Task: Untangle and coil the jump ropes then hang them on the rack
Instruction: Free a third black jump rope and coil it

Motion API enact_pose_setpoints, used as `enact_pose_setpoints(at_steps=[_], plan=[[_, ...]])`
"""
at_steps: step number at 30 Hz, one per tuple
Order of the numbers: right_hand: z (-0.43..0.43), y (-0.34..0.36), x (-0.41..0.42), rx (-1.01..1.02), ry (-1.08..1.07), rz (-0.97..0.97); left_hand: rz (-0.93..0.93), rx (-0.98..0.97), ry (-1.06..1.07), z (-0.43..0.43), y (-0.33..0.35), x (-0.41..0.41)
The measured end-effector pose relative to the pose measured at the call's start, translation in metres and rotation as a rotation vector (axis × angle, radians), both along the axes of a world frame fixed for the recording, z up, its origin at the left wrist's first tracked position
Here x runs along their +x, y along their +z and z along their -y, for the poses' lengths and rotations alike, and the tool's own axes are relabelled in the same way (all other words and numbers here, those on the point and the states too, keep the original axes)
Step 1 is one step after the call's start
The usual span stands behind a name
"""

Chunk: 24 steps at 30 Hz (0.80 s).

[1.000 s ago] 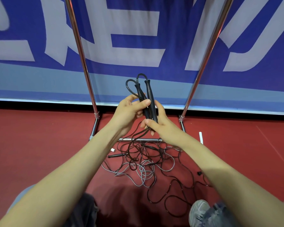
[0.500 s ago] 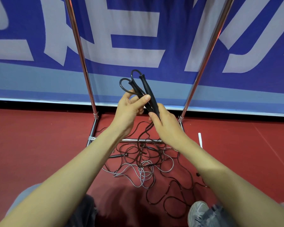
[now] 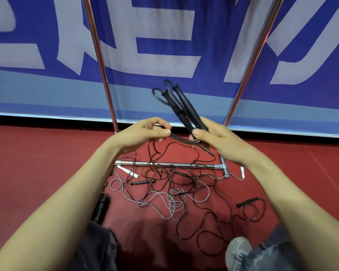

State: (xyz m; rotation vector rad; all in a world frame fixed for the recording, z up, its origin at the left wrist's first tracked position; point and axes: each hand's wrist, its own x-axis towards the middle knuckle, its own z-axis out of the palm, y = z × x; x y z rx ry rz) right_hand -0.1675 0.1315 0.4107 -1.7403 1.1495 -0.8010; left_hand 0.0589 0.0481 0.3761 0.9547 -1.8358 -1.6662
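1. Above the rack's base bar (image 3: pixel 164 164), my right hand (image 3: pixel 221 140) clamped both black handles (image 3: pixel 186 110), tips raised.
2. My left hand (image 3: pixel 143 132) pinched the cord (image 3: pixel 179 138) running from them.
3. The tangle (image 3: pixel 184 180), with a grey rope (image 3: pixel 160 199) in it, lay across the bar and on my side of it.
4. I judged slow feeding through the left fingers best, easing snags, never yanking.

Nothing legible anywhere in view. Only fragments of very large white strokes (image 3: pixel 160 22) printed on the blue banner (image 3: pixel 213 55) at the far side, running from left to right, cropped by the top edge and too incomplete to read.
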Motion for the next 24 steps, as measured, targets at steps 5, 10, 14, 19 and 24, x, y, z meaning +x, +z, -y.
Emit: enact_pose_setpoints(at_steps=[5,10,14,19,24], plan=[[-0.019,-0.009,0.007,0.056,0.346,-0.337,0.056,0.049,-0.122,0.000,0.000,0.012],[-0.028,-0.028,0.015,0.172,0.364,-0.802,0.265,0.032,-0.214,-0.004,0.004,-0.003],[-0.011,-0.038,0.011,0.140,0.215,-0.975,0.370,-0.372,-0.079,-0.022,0.012,-0.032],[0.011,-0.047,-0.004,0.112,-0.038,-0.964,0.290,-0.591,-0.005,-0.046,-0.008,-0.060],[0.021,-0.030,-0.019,0.050,-0.208,-0.739,-0.015,-0.192,0.235,-0.046,-0.012,-0.068]])
